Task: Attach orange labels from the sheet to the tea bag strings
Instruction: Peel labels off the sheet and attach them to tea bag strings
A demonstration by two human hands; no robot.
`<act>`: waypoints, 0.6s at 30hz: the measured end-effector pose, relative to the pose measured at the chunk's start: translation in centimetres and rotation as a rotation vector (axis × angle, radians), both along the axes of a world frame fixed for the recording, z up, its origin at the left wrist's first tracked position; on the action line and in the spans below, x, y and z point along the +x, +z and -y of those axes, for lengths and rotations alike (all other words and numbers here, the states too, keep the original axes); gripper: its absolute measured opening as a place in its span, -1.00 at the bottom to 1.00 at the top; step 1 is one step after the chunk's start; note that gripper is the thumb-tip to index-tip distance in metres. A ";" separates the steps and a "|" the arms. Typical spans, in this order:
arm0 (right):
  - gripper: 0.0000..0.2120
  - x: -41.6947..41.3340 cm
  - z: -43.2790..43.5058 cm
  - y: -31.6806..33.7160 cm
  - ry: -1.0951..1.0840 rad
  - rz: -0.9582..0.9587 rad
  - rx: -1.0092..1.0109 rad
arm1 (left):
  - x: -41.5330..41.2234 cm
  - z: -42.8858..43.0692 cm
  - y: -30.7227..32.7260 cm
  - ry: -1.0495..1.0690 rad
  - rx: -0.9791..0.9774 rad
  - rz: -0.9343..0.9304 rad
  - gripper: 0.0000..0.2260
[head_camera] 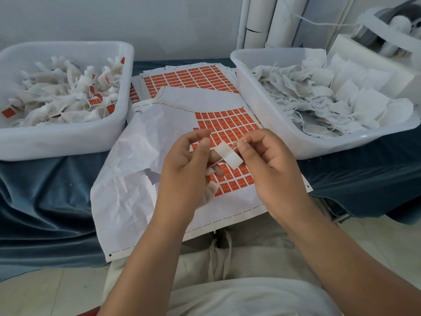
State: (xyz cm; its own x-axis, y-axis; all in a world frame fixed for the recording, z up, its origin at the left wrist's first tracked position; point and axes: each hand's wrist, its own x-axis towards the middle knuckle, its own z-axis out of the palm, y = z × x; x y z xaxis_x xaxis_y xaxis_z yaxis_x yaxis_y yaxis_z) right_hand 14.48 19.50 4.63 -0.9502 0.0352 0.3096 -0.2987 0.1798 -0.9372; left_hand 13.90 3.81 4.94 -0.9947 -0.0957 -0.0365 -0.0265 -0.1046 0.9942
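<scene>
A label point(227, 154) with its white sticky back facing me hangs between my two hands above the sheet of orange labels point(227, 124). A thin tea bag string point(224, 157) lies across it. My left hand point(186, 169) pinches the label's left end, and a white tea bag point(210, 189) is tucked under its lower fingers. My right hand point(271, 165) pinches the string at the label's right end. The sheet's backing paper is partly peeled and crumpled on its left side.
On the left, a white tub point(68, 137) holds tea bags with orange labels. A second white tub point(273, 124) on the right holds plain tea bags with strings. More label sheets point(189, 78) lie behind. Everything rests on a blue cloth point(45, 190).
</scene>
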 end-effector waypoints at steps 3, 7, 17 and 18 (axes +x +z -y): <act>-0.92 0.1 0.3 0.0 0.029 -0.006 -0.072 | -0.5 0.6 -0.1 -0.201 0.213 0.160 -0.81; -0.91 0.1 0.3 -0.1 0.071 -0.025 -0.098 | -0.7 1.0 -0.3 -0.421 0.323 0.277 -0.80; -0.93 -0.4 -0.5 -0.2 0.139 -0.010 -0.049 | -0.8 1.5 -0.7 -0.488 0.318 0.283 -0.73; -0.93 -0.4 -0.5 -0.3 0.139 -0.003 -0.049 | -0.8 1.5 -0.7 -0.488 0.317 0.278 -0.74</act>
State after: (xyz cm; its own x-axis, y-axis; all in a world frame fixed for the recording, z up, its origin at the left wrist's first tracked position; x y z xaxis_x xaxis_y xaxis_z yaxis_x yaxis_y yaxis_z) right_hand 14.06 20.01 4.37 -0.9462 -0.0811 0.3131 -0.3198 0.0908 -0.9431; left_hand 13.07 2.34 4.23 -0.8702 0.4236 -0.2514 -0.3977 -0.3032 0.8659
